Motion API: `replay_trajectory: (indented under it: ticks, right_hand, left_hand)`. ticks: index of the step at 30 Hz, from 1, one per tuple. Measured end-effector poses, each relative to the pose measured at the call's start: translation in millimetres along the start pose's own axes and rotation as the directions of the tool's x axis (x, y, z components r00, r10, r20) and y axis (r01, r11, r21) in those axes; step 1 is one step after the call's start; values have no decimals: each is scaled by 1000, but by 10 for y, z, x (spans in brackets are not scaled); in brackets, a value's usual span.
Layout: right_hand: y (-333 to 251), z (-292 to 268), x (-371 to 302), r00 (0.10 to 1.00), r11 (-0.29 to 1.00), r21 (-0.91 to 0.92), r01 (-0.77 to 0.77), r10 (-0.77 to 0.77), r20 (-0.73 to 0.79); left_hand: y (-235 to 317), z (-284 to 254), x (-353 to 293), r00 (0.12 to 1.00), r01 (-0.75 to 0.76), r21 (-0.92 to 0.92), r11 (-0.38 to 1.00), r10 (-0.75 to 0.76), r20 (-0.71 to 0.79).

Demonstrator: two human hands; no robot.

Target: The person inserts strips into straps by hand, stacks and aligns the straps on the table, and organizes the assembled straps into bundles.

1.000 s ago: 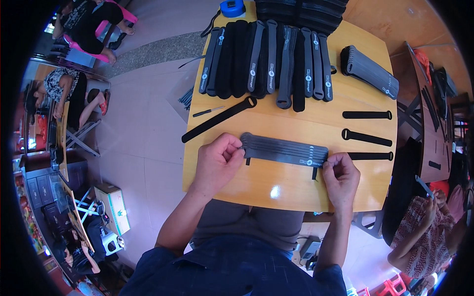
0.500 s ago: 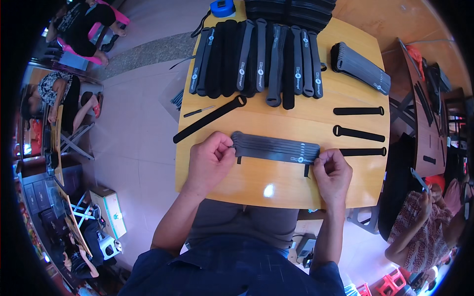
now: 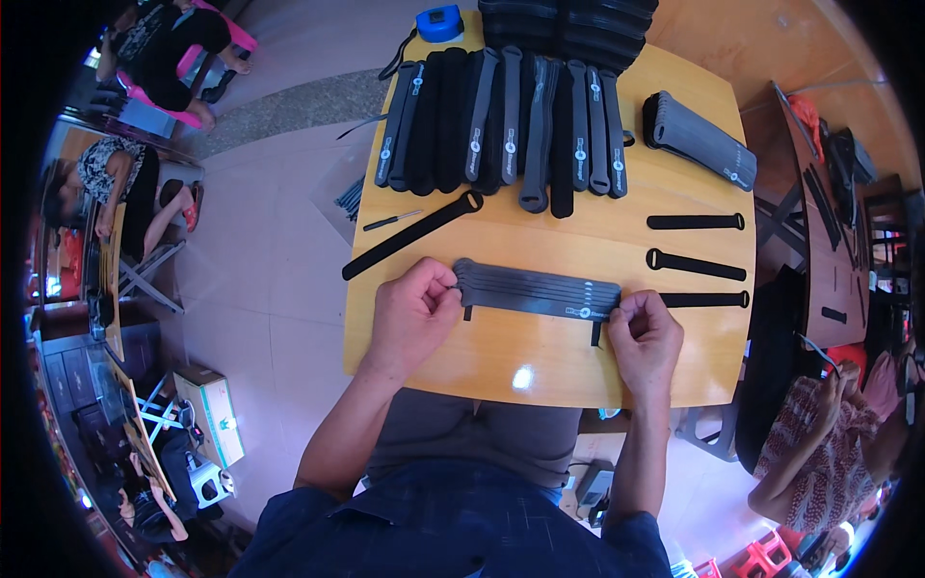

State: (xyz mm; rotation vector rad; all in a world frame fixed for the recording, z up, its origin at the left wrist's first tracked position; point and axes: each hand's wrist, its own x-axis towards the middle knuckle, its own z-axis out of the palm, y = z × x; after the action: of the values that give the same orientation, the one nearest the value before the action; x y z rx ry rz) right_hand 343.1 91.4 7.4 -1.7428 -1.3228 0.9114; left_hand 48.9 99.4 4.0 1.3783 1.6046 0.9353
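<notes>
A fanned stack of grey straps point(image 3: 540, 289) with looped ends lies level above the near part of the table, between my two hands. My left hand point(image 3: 414, 313) pinches its looped left end between thumb and fingers. At the right end, my right hand point(image 3: 647, 337) pinches the straps near their pale printed marks. Short dark tabs stick out below the stack near both ends. To the right of my right hand lies a black strap point(image 3: 708, 300), with a second black strap point(image 3: 699, 263) and a third black strap point(image 3: 694, 222) farther back.
A row of grey and black straps point(image 3: 501, 125) fills the far table, with a grey bundle point(image 3: 699, 140) right of it. A long black strap point(image 3: 409, 236), a thin pen-like tool point(image 3: 393, 220) and a blue tape measure point(image 3: 440, 23) are at the left. People sit at both sides.
My hands and the strap stack stay nearly in place. The view has shifted slightly, so the far things sit a little lower. The person at the right has moved the hands a little.
</notes>
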Motion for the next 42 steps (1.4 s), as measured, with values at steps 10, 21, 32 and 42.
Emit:
replay_trajectory:
  ticks: [10,21,32,42]
  right_hand:
    - [92,53,-3,995,993,-84,84,-88,-49]
    - [-238,113,-287,817,739,-458,494,-575,-46]
    - [-124,519,-560,704,516,-479,710,-522,482]
    - [27,231,-580,811,560,-588,585,-416,411]
  left_hand:
    - [16,57,-56,995,-58,127,990,67,-69]
    - [88,-119,-577,848,-500,558,662,505,161]
    - [-28,163,-578,870,-486,619,617,271,412]
    - [11,113,-583,877,-465,638,613,225,424]
